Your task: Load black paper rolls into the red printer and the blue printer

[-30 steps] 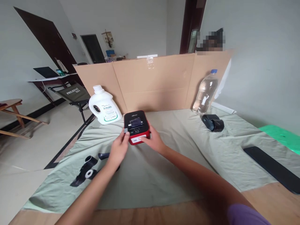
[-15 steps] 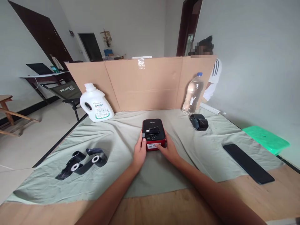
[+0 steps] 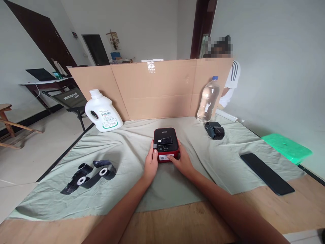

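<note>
A small red-and-black device that looks like a label printer (image 3: 166,133) rests on the grey-green cloth (image 3: 175,189). Its black top faces up, with a short dark strip (image 3: 166,140) at a slot, and a white sticker (image 3: 164,157) is on its red front side. My left hand (image 3: 151,163) grips its left side, the thumb at the near left corner. On the other side my right hand (image 3: 184,162) is closed around the right edge, with the thumb across the front near the sticker. Fingers behind the sides are partly hidden.
Black ribbon rolls (image 3: 103,172) lie at left. A white detergent jug (image 3: 104,112) and a water bottle (image 3: 208,98) stand before a cardboard panel (image 3: 157,88). At right are a dark gadget (image 3: 214,130), a long black slab (image 3: 266,173) and a green lid (image 3: 286,148). Behind sits a person (image 3: 232,79).
The view has shifted slightly. Both hands keep their hold on the printer, which stays in the same place on the cloth.
</note>
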